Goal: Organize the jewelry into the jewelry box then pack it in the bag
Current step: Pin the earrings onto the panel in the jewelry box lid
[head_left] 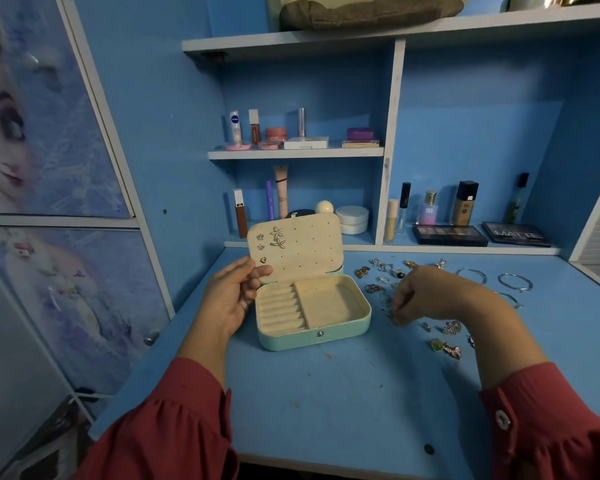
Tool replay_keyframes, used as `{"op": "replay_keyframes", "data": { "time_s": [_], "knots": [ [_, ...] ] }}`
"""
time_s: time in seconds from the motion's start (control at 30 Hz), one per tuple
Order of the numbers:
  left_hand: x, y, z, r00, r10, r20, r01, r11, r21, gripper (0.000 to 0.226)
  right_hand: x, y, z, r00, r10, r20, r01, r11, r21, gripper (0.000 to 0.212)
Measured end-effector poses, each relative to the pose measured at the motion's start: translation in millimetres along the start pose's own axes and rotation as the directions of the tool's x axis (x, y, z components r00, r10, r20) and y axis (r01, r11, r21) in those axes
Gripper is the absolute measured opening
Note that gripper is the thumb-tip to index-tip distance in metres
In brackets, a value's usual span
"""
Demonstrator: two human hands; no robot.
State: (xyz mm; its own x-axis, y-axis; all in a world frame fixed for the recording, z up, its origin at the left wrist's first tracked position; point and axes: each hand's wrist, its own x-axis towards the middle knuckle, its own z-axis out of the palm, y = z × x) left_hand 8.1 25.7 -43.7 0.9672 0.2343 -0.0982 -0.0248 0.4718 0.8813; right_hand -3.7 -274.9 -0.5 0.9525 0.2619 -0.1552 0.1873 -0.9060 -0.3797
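Jewelry box (314, 315), mint green, open, near the middle of the blue worktop (343, 393), a bit toward its back edge. Lid (297, 249) upright, cream inside, with small holes; two star-shaped earrings (277, 237), two smaller studs (260, 241) and one heart stud (263, 260) pinned on its left part. Ring rolls in the left compartment of the base, plain tray in the right compartment, nothing visible inside either.

Left hand (234, 294) at the left side of the box, thumb on the lower left corner of the lid, other fingers curled behind it, holding the lid. Right hand (420, 294) to the right of the box, fingers bent down and pinched together on a small piece of loose jewelry (394, 315) on the worktop; exact piece not clear.

More loose jewelry scattered toward the right edge of the worktop: rings and chains (378, 271) near the back, thin bangles (515, 282) further right, colourful earrings (447, 344) closer to the front. Red sleeves (174, 427) on both arms.

Cosmetic bottles (430, 207) and two eyeshadow palettes (449, 234) on the low shelf behind the worktop.
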Motion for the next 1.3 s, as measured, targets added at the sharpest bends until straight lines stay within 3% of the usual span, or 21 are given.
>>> {"op": "replay_keyframes", "data": {
  "time_s": [0.3, 0.43, 0.63, 0.87, 1.0, 1.3],
  "knots": [
    [-1.9, -5.4, 0.7, 0.986, 0.149, -0.075, -0.136, 0.978, 0.158, 0.021, 2.1, -15.8, 4.7, 0.939, -0.098, -0.330, 0.199, 0.937, 0.288, 0.008],
    [-3.2, -6.9, 3.5, 0.969, 0.220, -0.107, -0.189, 0.951, 0.243, 0.017, 10.2, -33.9, 19.4, 0.931, -0.127, -0.342, 0.271, 0.868, 0.416, 0.014],
    [-0.2, -8.7, 1.8, 0.969, 0.243, -0.033, -0.221, 0.924, 0.312, 0.013, 30.0, -78.9, 46.0, 0.916, -0.213, -0.339, 0.348, 0.841, 0.415, 0.014],
    [-2.6, -9.1, 3.5, 0.969, 0.243, -0.035, -0.224, 0.936, 0.269, 0.009, 54.0, -124.1, 65.2, 0.867, -0.068, -0.493, 0.368, 0.754, 0.544, 0.020],
    [-3.4, -8.8, 3.9, 0.970, 0.242, -0.040, -0.225, 0.942, 0.249, 0.008, 63.8, -131.9, 68.5, 0.830, -0.034, -0.557, 0.365, 0.787, 0.497, 0.026],
    [-3.2, -8.9, 3.6, 0.968, 0.249, -0.031, -0.232, 0.934, 0.271, 0.012, 67.4, -128.6, 68.8, 0.796, -0.124, -0.593, 0.408, 0.833, 0.373, 0.030]
  ]
}}
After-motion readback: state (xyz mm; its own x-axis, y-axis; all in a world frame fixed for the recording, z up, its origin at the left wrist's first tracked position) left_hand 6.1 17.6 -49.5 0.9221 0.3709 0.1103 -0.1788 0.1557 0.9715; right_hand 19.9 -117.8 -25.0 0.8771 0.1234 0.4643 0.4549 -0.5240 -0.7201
